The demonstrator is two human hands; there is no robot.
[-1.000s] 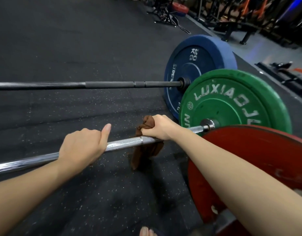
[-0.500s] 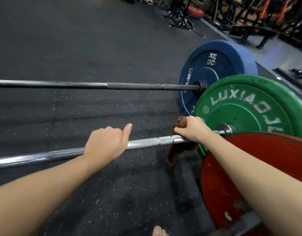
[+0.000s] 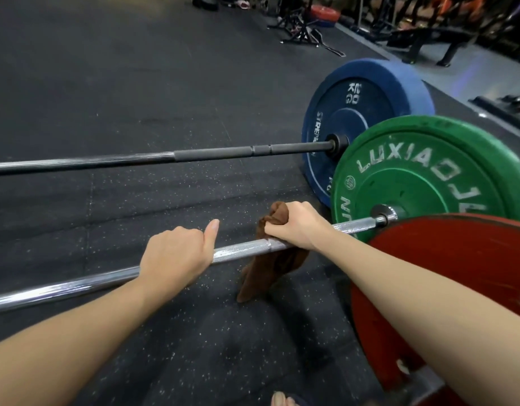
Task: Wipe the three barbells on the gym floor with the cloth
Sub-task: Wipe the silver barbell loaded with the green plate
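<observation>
Sliding back left along the chrome barbell [image 3: 241,249], the right hand [image 3: 297,227] now sits farther from the collar [image 3: 383,216] than it did half a second ago, and the brown cloth [image 3: 270,271] comes with it. That grip is closed round cloth and shaft together. The fingers curl over the top, a bunch of fabric pokes up beyond the knuckles, and the rest hangs below the bar toward the gym floor [image 3: 106,83] (whether its tail touches the rubber, I cannot tell).

The left hand [image 3: 176,256] keeps about the same stretch of shaft as before. Its grip is wrapped over the bar, thumb sticking up and forward. Between the two hands a short run of knurling shows.

The chrome barbell lies across the view, and its right end runs into the green plate [image 3: 423,177] with pale raised lettering. Beyond it and roughly parallel, the black barbell [image 3: 212,155] rests on the floor with a blue plate [image 3: 367,112] on its right end. Blue and green overlap from this angle, so contact is unclear.

Nearest the camera, a red plate [image 3: 458,288] fills the lower right, with the right forearm crossing in front of it. Toes [image 3: 282,399] peek in at the bottom edge. A bench [image 3: 428,36] stands in the far right background.
</observation>
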